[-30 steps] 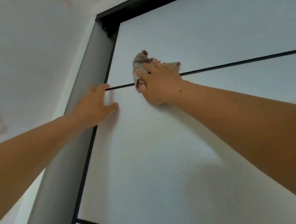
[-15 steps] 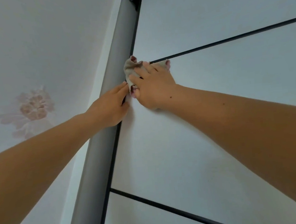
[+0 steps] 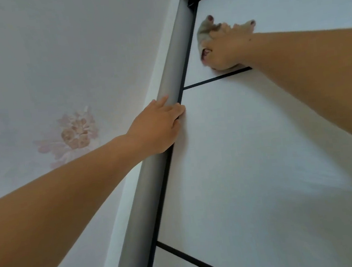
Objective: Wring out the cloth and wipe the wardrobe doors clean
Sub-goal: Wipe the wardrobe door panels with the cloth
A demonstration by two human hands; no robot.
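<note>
Pressing the bunched cloth flat under spread fingers, the right hand worked the wardrobe door at upper right of frame, while the left hand, empty and open, rested on the grey frame post, apparently for balance.

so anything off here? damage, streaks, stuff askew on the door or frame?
Nothing stands out. The right hand presses the cloth flat on the top door panel, near the frame corner. The left hand rests on the grey side post. Black trim strips run straight; no damage or drips visible.
</note>
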